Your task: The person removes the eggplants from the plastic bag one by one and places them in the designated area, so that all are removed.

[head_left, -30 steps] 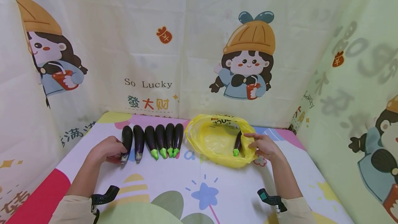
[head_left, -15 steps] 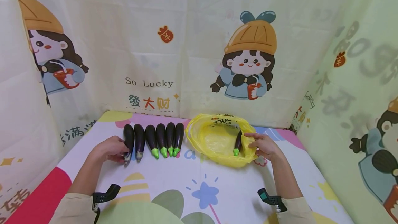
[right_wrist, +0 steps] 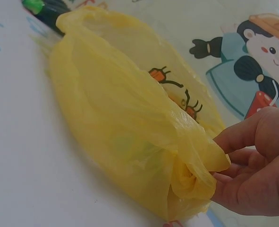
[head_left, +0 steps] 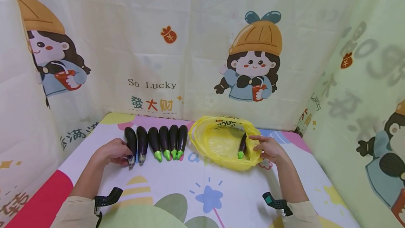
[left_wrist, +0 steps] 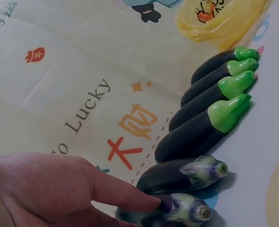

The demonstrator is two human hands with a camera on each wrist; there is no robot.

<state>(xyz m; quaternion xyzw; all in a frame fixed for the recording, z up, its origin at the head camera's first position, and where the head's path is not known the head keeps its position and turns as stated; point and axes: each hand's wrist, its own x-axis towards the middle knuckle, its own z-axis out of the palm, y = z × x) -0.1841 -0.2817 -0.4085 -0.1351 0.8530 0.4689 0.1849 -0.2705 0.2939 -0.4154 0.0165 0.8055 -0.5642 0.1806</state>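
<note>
My left hand [head_left: 113,151] holds the leftmost eggplant [head_left: 130,138] near its stem end; its far-side grip is partly hidden. In the left wrist view a finger lies across that eggplant's dark skin beside the pale, speckled cap [left_wrist: 191,208]. Close to its right lies a second speckled-cap eggplant [head_left: 142,141], and further right several with bright green caps [head_left: 158,156]. My right hand [head_left: 270,149] pinches the right edge of a yellow plastic bag [head_left: 218,161], whose mouth is spread. Inside the bag, against its right side, rests one green-capped eggplant [head_left: 242,145].
A printed cloth [head_left: 171,207] covers the table. Behind and on both sides hang pale patterned curtains [head_left: 196,45]. The bag sits to the right of the eggplant row, with a small gap between.
The leftmost eggplant's stem end has swung right, nearer to the neighbouring eggplant, with my left fingers on it. My right hand and the bag have barely moved.
</note>
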